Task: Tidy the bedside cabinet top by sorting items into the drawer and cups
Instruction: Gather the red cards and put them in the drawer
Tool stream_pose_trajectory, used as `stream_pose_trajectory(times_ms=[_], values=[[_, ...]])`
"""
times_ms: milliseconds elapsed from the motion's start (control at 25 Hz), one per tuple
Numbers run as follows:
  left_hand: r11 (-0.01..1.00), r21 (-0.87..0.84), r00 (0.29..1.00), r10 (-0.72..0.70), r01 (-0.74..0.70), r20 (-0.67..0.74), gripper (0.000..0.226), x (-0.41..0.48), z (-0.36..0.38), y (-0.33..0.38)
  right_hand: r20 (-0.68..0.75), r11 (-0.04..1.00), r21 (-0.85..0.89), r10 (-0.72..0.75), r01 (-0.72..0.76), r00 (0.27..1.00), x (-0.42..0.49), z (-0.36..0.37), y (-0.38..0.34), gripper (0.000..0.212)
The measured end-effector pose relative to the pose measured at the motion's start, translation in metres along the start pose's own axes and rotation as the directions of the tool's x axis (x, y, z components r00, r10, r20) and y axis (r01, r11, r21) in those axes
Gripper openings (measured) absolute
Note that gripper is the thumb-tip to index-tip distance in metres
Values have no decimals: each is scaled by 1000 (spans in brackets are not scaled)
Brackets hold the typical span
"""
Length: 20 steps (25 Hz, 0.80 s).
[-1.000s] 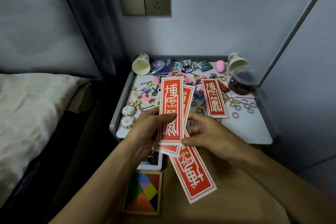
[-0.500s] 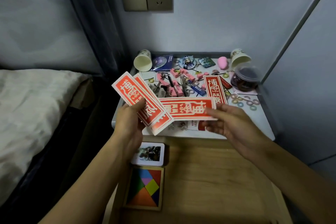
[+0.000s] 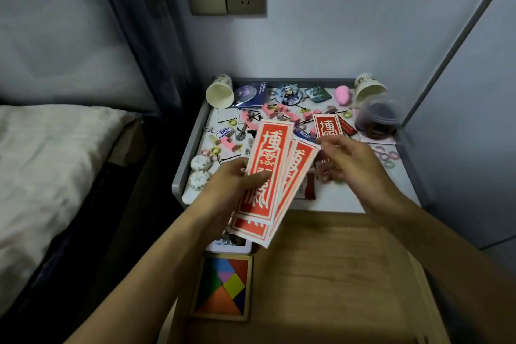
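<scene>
Open wooden drawer (image 3: 335,274) below the cluttered cabinet top (image 3: 363,198); above the drawer's rear edge, a fan of three red paper strips (image 3: 268,176) is gripped at mid-length by the left hand (image 3: 231,184), thumb across the front strip, upper ends free above the grip; the right hand (image 3: 351,162) is set at the rearmost strip's upper corner, fingers curled, but a pinch cannot be confirmed through blur; the strips are judged light, thin, easily creased, best taken by the long edges; a fourth strip (image 3: 326,127) is seen flat on the top.

Drawer (image 3: 335,274) right half free — cabinet top (image 3: 351,200) cluttered.
</scene>
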<state>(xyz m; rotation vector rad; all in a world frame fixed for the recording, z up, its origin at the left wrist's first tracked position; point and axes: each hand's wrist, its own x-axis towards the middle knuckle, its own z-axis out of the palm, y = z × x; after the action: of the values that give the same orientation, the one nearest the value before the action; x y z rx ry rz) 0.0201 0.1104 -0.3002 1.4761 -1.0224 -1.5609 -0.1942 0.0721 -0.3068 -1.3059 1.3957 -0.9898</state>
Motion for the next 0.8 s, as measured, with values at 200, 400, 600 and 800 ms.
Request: stream_pose_trajectory(times_ms=[200,400,600,800], values=[[971,-238,989,-42,8,-142,23,5,-9,-2,-84,536,-844,-168,19,982,33,-11,40,67],[943,-326,989,-100,58,-112,15,7,-10,-3,-104,562,-827,-156,2,982,46,-2,50,69],[893,-445,991,-109,64,-77,17,9,-9,-4,-151,660,-743,-328,111,933,32,-6,29,57],[820,-572,996,-77,33,-54,21,8,-5,-3,-14,949,-242,-213,203,977,-16,15,4,47]])
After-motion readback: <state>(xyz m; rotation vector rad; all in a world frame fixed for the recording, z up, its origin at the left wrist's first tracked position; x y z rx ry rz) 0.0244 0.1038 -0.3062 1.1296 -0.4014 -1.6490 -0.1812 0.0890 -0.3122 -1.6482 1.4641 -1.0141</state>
